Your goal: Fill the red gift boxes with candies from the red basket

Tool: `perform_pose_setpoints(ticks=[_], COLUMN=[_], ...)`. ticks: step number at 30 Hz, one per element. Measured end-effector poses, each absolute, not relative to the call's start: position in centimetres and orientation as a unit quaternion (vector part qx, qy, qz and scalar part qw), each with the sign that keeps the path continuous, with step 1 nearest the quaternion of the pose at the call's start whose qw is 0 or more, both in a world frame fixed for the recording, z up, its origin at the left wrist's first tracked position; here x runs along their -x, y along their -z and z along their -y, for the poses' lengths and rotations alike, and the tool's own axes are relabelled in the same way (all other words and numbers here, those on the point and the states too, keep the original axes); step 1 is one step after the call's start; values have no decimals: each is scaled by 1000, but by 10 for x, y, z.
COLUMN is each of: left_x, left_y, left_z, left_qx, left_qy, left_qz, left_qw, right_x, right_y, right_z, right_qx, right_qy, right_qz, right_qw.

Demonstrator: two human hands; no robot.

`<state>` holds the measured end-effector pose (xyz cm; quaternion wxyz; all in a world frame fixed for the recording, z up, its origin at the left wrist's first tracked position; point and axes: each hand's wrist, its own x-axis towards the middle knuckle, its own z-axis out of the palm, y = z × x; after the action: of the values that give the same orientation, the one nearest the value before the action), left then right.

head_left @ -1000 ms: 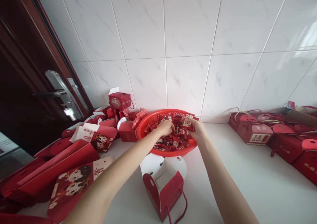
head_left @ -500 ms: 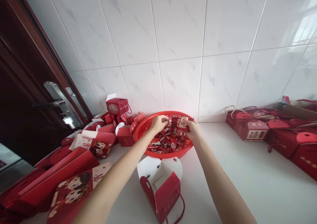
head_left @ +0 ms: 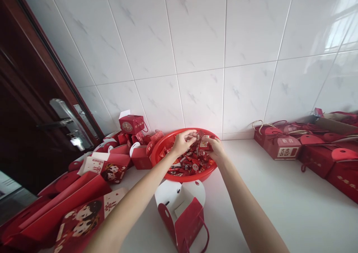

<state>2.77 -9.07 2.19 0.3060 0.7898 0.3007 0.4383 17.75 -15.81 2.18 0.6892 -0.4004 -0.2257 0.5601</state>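
Over a red plastic basket heaped with red-wrapped candies, my two hands are close together. My right hand pinches red-and-cream wrapped candies between thumb and fingers. Just to its left, my left hand has its fingers stretched towards those candies, with a gap between fingers and thumb; I see nothing gripped in it. Nearer to me, between my forearms, stands an open red gift box with a white inside, its flaps up and a cord handle hanging at the front.
Red gift boxes crowd the left side, including a small box on top by the wall and a box with cartoon figures beside my left forearm. More boxes line the right. Behind is a tiled wall; a dark door stands at left.
My left hand has moved right towards my right hand, and its pinched fingers have spread. My right hand keeps its candies, slightly lower. The view has shifted a little.
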Motion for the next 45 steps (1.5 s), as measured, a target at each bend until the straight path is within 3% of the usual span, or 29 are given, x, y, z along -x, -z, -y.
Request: perform_pose_setpoints(ticks=[7,14,19,25,31,37,45], left_x=[-25,-27,-26,-21,-30,-33,-19], left_y=[-18,-23,-24,-9,-1,0,-9], left_z=[84,89,88,82,79,75,70], left_qx=[-783,-789,-830,-869,-888,-885,-863], left_qy=[-432,-388,-270,-100,-32,-25,-102], left_qz=[-312,-259,-372,-404,-410,-417,-412], left_qw=[321,400,316,268,207,207,275], right_x=[-178,-177,-179,-180,-180,-181,-183], right_y=[-22,-18,-19,-18,-18,-18,-17], right_z=[159,159,157,155,156,157,154], right_qx=[394,370,379,376,368,366,368], right_qy=[-563,-556,-547,-552,-554,-554,-564], right_qz=[238,265,235,216,212,217,218], right_qw=[686,696,709,713,716,716,706])
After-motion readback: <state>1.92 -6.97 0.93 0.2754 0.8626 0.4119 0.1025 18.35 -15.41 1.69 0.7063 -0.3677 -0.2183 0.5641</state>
